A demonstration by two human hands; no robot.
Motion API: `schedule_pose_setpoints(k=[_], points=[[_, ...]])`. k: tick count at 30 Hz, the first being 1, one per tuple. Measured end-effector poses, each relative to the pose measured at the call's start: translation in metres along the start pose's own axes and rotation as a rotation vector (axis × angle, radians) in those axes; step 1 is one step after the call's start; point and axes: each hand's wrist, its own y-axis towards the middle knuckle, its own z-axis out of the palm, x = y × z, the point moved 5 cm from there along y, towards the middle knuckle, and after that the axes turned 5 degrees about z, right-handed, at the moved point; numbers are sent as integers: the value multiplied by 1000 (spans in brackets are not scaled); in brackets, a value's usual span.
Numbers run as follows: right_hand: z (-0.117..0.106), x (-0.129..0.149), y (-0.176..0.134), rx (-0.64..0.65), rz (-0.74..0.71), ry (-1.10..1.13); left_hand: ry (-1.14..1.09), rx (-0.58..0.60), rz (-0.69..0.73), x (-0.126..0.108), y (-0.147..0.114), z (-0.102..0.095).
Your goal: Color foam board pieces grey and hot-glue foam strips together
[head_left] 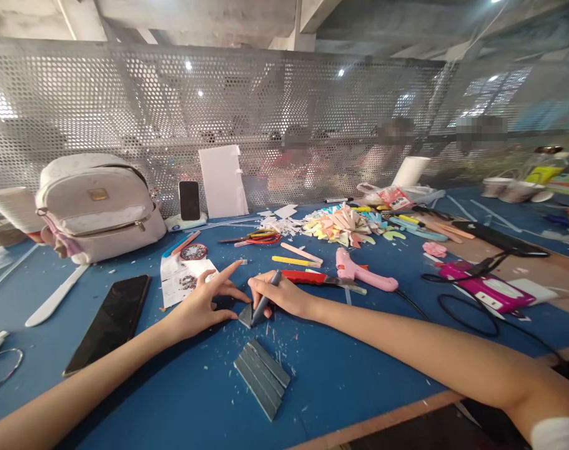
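I see the right hand [282, 295] pinching a grey pen [266, 300], its tip at a small grey triangle [245, 317] toward seven o'clock from my view's centre. The left hand [200, 307] has its fingers spread, thumb near the triangle; strips [260, 380] lie between five and six o'clock from it, the glue gun [366, 274] toward two.

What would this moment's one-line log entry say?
Right grip: holds grey pen-shaped tool | left grip: beside dark triangular piece, contact unclear | nearby: grey strips

Open tabletop [354, 375] right of grey strips [262, 378]; glue gun [366, 275] blocks beyond.
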Motion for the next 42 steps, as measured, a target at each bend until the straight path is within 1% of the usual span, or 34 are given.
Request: schedule_pose_setpoints(k=[11, 21, 32, 42], points=[[-1, -2, 1, 3, 4, -6, 40, -11, 18, 0, 1, -1], [-2, -4, 3, -24, -4, 0, 65, -16, 33, 1, 0, 0], [-3, -3, 2, -28, 6, 1, 25, -6, 22, -3, 0, -1], [-3, -2, 2, -37, -2, -13, 37, -7, 39, 1, 0, 0]])
